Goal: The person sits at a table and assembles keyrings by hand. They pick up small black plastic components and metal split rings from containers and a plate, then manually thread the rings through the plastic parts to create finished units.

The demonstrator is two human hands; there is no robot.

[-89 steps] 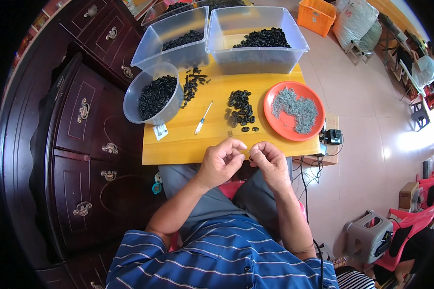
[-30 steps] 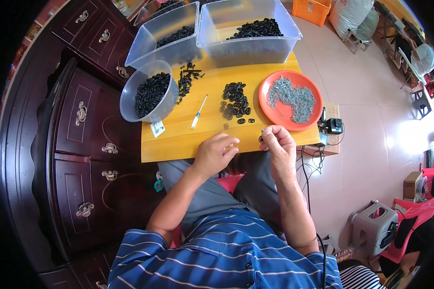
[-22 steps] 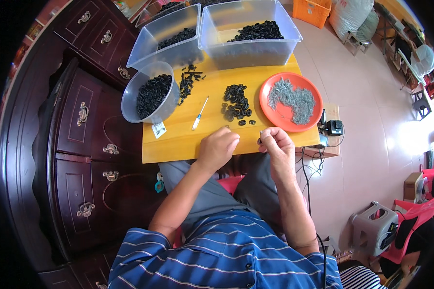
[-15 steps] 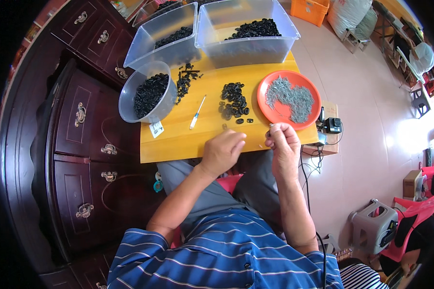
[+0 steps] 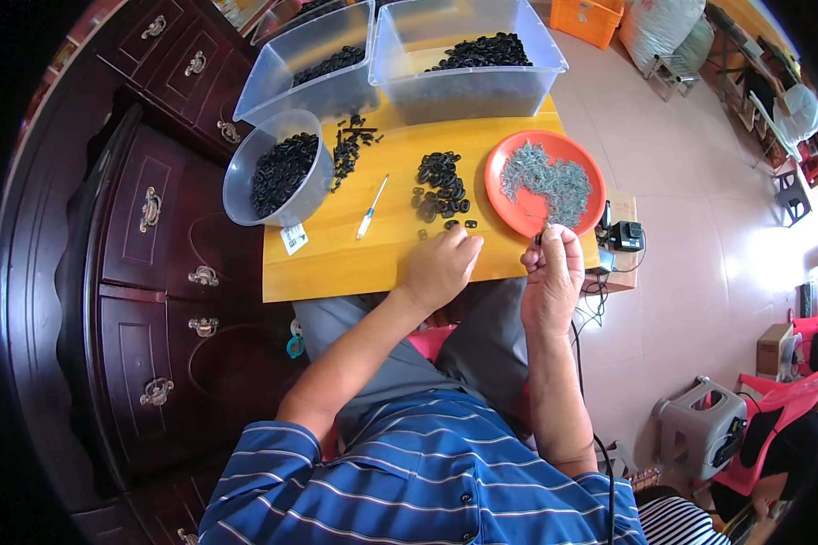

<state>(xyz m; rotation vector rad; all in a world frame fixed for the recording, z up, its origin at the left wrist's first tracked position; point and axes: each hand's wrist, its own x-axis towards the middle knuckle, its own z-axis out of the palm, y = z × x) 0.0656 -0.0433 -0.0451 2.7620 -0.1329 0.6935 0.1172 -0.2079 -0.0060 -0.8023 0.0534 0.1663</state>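
My left hand (image 5: 438, 268) rests on the yellow wooden table (image 5: 336, 263), its fingertips at the near edge of a small pile of black ring-shaped parts (image 5: 440, 184). Whether it pinches one of them is hidden. My right hand (image 5: 551, 272) is raised at the table's right front edge, its fingers pinched on a tiny grey metal piece just below the orange plate (image 5: 515, 213), which holds a heap of small grey metal pieces (image 5: 547, 179).
A round clear tub (image 5: 242, 189) of black parts stands at the table's left. Two clear bins (image 5: 463, 86) with black parts sit at the back. A small screwdriver (image 5: 371, 208) lies mid-table. A dark wooden cabinet (image 5: 154, 227) stands left, and a grey stool (image 5: 703, 434) at lower right.
Both hands were together at the table's front edge. The left has since reached forward to the black pile and the right has moved right toward the orange plate.
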